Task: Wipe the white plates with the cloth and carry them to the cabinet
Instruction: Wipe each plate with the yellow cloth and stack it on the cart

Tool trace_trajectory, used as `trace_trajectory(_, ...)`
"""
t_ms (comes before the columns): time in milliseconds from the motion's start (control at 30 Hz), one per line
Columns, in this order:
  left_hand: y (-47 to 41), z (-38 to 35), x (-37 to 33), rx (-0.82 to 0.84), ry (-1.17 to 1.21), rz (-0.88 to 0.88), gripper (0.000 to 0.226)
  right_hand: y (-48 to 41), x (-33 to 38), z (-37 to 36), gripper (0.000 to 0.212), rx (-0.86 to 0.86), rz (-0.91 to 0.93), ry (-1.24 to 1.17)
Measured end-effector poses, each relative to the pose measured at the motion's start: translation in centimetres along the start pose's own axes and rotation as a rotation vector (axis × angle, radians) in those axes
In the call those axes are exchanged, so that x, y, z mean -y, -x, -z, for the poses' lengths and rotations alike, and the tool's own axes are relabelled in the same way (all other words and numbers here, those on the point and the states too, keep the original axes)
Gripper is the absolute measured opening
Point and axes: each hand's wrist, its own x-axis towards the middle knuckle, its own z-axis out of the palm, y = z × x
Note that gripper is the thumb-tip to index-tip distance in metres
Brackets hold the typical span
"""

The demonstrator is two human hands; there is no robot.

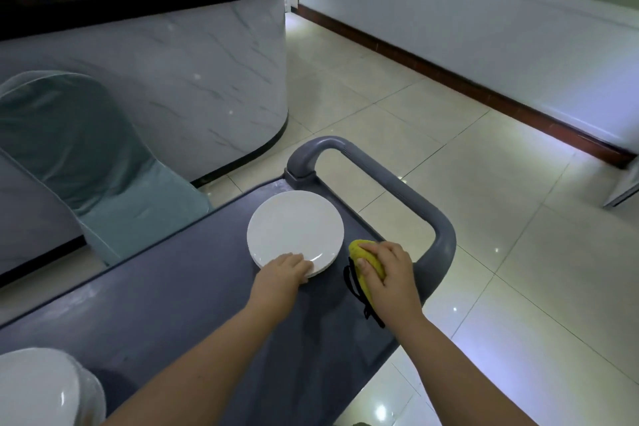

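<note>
A small stack of white plates [294,228] lies on the grey cart top [193,287] near its far end. My left hand [285,270] grips the stack's near rim, fingers curled over the edge. Just right of the plates, my right hand [387,270] holds a yellow cloth [363,258] down on the cart; a black cord trails from the cloth toward me. Another stack of white plates [41,387] shows at the bottom left corner, partly cut off.
The cart's grey loop handle [415,197] curves round its far end. A marble-fronted counter [173,79] with a black top stands to the left, a covered chair [86,156] beside it. Tiled floor [484,183] spreads to the right, up to a white wall.
</note>
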Motion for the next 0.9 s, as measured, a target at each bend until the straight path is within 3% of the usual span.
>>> trace_trajectory(100,0.3,0.9,0.0,-0.003,-0.010,-0.002,0.026,-0.1,1.6,-0.7,0.022,0.052,0.073,-0.028)
trace_trajectory(200,1.4,3.0,0.5,-0.084,-0.040,0.130,0.031,-0.6,4.0,-2.2,0.022,0.095,0.144,-0.049)
trace_trajectory(333,5.9,6.4,3.2,-0.256,-0.030,0.448,0.024,-0.5,8.8,-6.0,0.026,0.193,0.277,-0.109)
trace_trajectory(600,21.8,11.5,7.0,-0.500,0.048,1.122,0.029,3.4,17.4,-15.4,0.029,0.556,0.620,-0.169)
trace_trajectory(767,31.2,11.5,5.6,-0.787,0.215,1.469,0.007,7.4,20.7,-19.8,0.031,0.691,0.828,-0.190)
trace_trajectory(900,34.9,9.6,5.1,-0.982,0.503,1.750,0.038,10.1,22.3,-22.1,0.026,0.792,0.903,-0.206)
